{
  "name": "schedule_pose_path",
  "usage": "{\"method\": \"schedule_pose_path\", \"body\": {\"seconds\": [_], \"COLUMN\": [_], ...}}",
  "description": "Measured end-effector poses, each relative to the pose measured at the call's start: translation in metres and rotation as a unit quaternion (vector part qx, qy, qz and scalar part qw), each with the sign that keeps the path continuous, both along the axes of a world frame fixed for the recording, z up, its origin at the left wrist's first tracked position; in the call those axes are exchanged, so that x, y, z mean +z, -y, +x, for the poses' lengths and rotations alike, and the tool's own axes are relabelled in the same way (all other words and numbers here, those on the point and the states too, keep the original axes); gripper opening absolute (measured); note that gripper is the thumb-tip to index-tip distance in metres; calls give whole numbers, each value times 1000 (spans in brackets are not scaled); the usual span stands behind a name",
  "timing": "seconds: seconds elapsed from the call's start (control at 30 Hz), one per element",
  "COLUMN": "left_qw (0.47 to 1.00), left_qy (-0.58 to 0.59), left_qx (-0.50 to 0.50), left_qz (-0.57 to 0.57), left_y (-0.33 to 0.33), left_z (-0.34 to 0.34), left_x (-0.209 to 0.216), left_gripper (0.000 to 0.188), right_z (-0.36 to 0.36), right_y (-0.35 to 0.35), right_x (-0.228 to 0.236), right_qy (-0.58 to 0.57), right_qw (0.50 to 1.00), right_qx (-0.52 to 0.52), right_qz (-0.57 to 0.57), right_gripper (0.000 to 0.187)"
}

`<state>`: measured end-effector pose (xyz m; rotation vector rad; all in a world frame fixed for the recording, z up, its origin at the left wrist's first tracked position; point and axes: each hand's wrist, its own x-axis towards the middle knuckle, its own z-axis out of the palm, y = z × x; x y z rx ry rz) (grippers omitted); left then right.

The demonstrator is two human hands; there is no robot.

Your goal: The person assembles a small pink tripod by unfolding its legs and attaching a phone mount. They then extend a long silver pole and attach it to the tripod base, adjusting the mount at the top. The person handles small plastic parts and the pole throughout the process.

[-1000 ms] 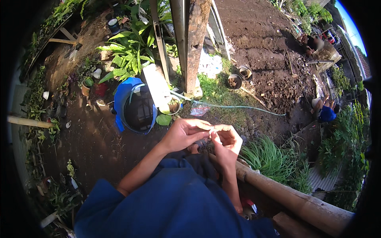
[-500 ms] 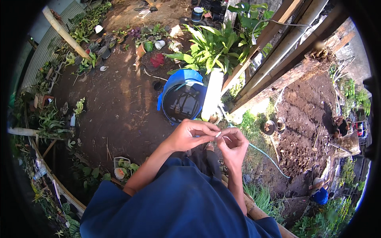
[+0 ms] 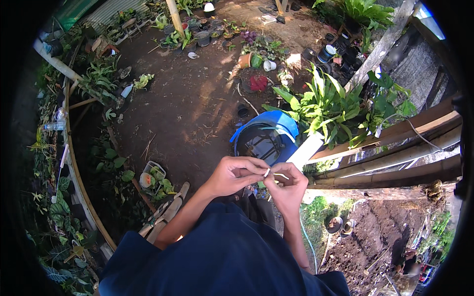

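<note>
My left hand [image 3: 236, 173] and my right hand [image 3: 288, 186] meet in front of my body, fingertips pinched together. Between them is a small white stick-like piece [image 3: 267, 172], too small to name more exactly. Thumb and forefinger of the left hand close on it, and the right hand's fingertips press at its other side. Just beyond the hands stands a blue plastic barrel [image 3: 264, 118] with its top open and dark water inside. A white upright post or pipe [image 3: 306, 150] rises beside it, partly behind my right hand.
A leafy green plant [image 3: 323, 106] grows behind the barrel. Bamboo poles [image 3: 390, 167] and timber run along the right, with tilled soil [image 3: 370, 232] beyond. Potted plants [image 3: 245, 60] line the far side of the bare dirt [image 3: 187, 108]. A clear tub [image 3: 152, 173] sits at left.
My view has turned to the left, so the barrel, plant and poles appear farther right. Both hands stay pinched together at the white piece, with only slight shifts of the fingers.
</note>
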<state>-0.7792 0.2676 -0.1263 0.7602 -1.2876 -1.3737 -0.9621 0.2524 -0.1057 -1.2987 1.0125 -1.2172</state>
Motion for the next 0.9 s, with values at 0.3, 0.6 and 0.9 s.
{"method": "schedule_pose_path", "body": {"seconds": [0.3,0.6,0.9], "left_qw": [977,939,847], "left_qy": [-140,-156,-116], "left_qx": [142,290,495], "left_qz": [74,97,155], "left_y": [12,37,20], "left_z": [30,160,343], "left_x": [-23,-54,-62], "left_gripper": [21,19,21], "right_z": [52,209,436], "right_y": [54,120,152], "right_x": [0,-33,-48], "right_qy": [2,-77,-133], "right_qw": [994,958,864], "right_qx": [112,264,478], "right_qz": [16,77,90], "right_gripper": [15,16,23]}}
